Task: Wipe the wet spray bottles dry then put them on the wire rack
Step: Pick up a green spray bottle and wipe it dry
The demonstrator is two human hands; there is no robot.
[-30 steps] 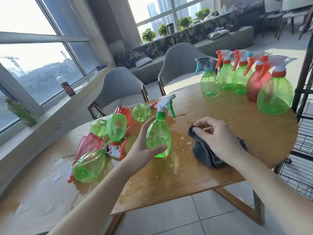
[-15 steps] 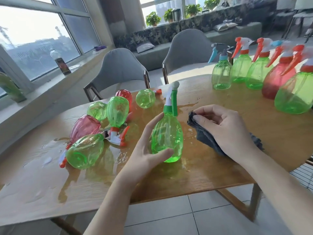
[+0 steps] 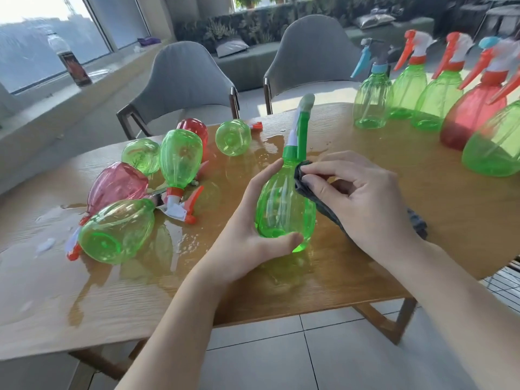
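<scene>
The left hand (image 3: 254,235) wraps around the base of an upright green plastic spray bottle with a green trigger (image 3: 284,204), held just above the wet wooden worktop (image 3: 140,291). The right hand (image 3: 363,204) pinches a dark grey cloth (image 3: 302,181) against the bottle's shoulder. Left of the hands lie toppled green and red bottles (image 3: 118,229); beyond the right hand stands a row of upright bottles (image 3: 408,94).

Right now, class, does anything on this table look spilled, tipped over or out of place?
Yes. Water is pooled on the wooden table, left and centre. Several spray bottles lie tipped in it, while others stand upright at the right.
</scene>
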